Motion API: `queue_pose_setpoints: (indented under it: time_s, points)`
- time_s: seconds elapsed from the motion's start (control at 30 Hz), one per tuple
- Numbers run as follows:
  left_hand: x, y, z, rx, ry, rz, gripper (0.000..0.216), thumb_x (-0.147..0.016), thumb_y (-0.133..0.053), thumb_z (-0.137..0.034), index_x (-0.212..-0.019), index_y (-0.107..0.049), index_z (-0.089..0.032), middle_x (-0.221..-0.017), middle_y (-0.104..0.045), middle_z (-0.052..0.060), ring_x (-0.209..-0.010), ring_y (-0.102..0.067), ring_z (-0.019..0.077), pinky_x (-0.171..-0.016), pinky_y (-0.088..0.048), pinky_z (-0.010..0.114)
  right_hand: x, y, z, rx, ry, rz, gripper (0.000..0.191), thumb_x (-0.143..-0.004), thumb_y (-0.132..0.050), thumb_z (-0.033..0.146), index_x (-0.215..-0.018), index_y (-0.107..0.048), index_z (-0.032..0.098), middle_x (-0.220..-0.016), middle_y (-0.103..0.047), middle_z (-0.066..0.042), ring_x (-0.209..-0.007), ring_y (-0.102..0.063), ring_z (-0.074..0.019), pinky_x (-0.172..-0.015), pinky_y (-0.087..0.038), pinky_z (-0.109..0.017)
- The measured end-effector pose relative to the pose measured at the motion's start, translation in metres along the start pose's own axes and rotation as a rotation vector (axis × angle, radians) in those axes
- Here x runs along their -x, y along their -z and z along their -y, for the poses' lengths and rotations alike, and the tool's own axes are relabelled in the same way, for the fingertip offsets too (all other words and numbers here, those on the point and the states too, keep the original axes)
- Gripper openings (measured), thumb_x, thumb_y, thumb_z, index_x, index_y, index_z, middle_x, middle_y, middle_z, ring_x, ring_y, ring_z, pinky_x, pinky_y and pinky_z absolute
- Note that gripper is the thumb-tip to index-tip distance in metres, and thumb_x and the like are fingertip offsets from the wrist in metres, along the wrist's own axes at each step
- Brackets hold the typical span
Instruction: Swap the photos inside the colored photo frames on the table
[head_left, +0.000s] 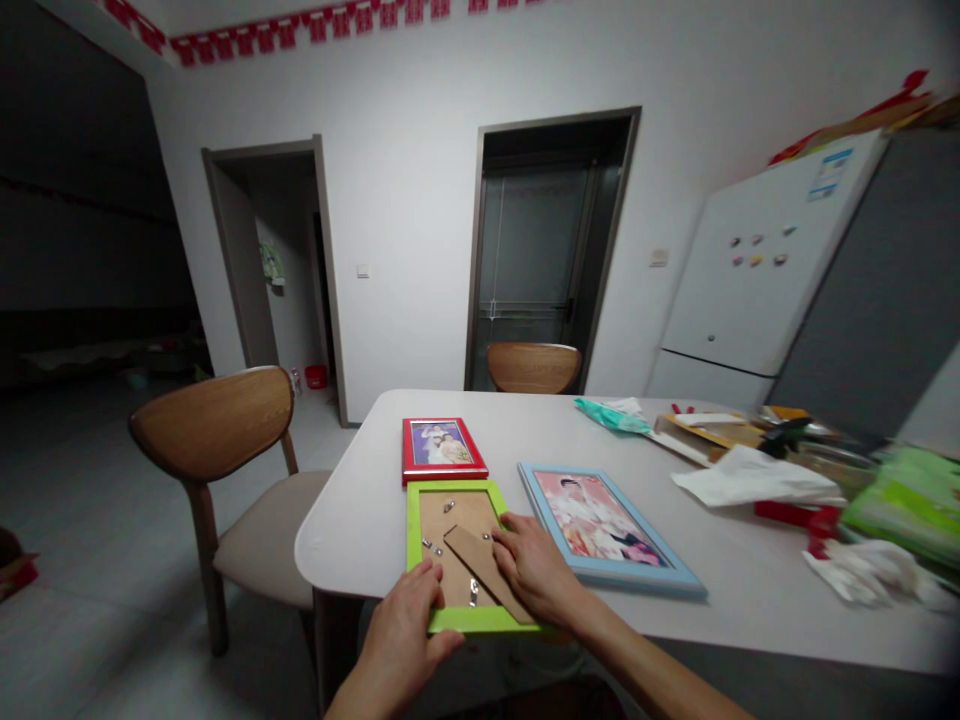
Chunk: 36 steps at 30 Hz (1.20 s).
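A lime-green picture frame (415, 540) lies face down at the table's near edge, its brown backboard (442, 510) turned up. Small metal clips and a slanted stand leg (480, 565) show on the back. My left hand (405, 620) is closed on the frame's lower left corner, thumb along the bottom edge. Across from it, my right hand (536, 570) grips the right side, fingers curled over the border near a clip and the stand leg. Beyond the green frame lies a red picture frame (442, 450), photo up. A larger light-blue picture frame (600, 525) rests photo up to the right.
The white table (345, 530) carries a teal packet (611, 415), white paper (757, 478), a green bag (907, 500) and crumpled tissue (874, 575) on its right side. Wooden chairs stand at the left (214, 425) and far side (534, 368). A fridge (757, 280) is at the back right.
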<state>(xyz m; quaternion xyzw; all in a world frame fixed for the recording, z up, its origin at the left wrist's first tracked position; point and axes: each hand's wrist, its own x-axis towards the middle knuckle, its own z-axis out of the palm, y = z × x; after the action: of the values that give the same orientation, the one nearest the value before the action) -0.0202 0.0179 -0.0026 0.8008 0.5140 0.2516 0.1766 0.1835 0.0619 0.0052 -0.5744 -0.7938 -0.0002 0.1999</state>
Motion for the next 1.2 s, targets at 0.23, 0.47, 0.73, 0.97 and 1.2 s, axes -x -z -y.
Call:
queue_pose_setpoints:
  time_s: [0.23,0.47,0.73,0.97,1.2]
  points:
    - [0.001,-0.006,0.008,0.011,-0.042,-0.029,0.054,-0.059,-0.065,-0.021,-0.11,-0.049,-0.017,-0.115,-0.054,0.009,-0.112,-0.042,0.0201,-0.095,-0.034,0.034,-0.012,-0.005,0.043,-0.047,0.202,0.066,0.024,-0.081,-0.034,0.025,-0.09,-0.056,0.022,-0.099,-0.051,-0.005,-0.094,-0.041,-0.0179,-0.08,-0.029,-0.031]
    - [0.003,-0.007,0.011,0.035,-0.043,-0.051,0.057,-0.056,-0.067,-0.018,-0.11,-0.049,-0.016,-0.116,-0.053,0.009,-0.11,-0.044,0.0208,-0.095,-0.034,0.034,-0.021,-0.013,0.055,-0.007,0.292,0.109,0.02,-0.081,-0.036,0.028,-0.094,-0.052,0.025,-0.096,-0.048,-0.003,-0.092,-0.038,-0.0188,-0.075,-0.029,-0.032]
    - [0.004,-0.007,0.012,0.086,-0.031,-0.063,0.058,-0.054,-0.068,-0.019,-0.109,-0.05,-0.018,-0.115,-0.054,0.009,-0.111,-0.044,0.0218,-0.095,-0.034,0.035,-0.022,-0.012,0.053,-0.023,0.307,0.154,0.022,-0.079,-0.037,0.027,-0.094,-0.054,0.025,-0.098,-0.051,-0.004,-0.092,-0.041,-0.0188,-0.074,-0.03,-0.03]
    - [0.005,-0.005,0.01,0.091,-0.041,-0.013,0.057,-0.055,-0.067,-0.02,-0.109,-0.05,-0.019,-0.111,-0.057,0.009,-0.113,-0.042,0.022,-0.095,-0.034,0.036,-0.061,-0.019,0.028,-0.154,-0.026,0.034,0.028,-0.077,-0.042,0.027,-0.097,-0.059,0.018,-0.093,-0.061,-0.008,-0.087,-0.052,-0.0169,-0.073,-0.033,-0.024]
    - [0.008,-0.002,0.004,0.047,-0.012,0.035,0.054,-0.055,-0.066,-0.021,-0.107,-0.052,-0.016,-0.114,-0.054,0.011,-0.113,-0.042,0.0223,-0.095,-0.034,0.034,-0.09,-0.037,0.014,-0.13,-0.192,0.04,0.019,-0.071,-0.051,0.033,-0.071,-0.064,0.019,-0.077,-0.064,-0.004,-0.071,-0.055,-0.0138,-0.057,-0.032,-0.021]
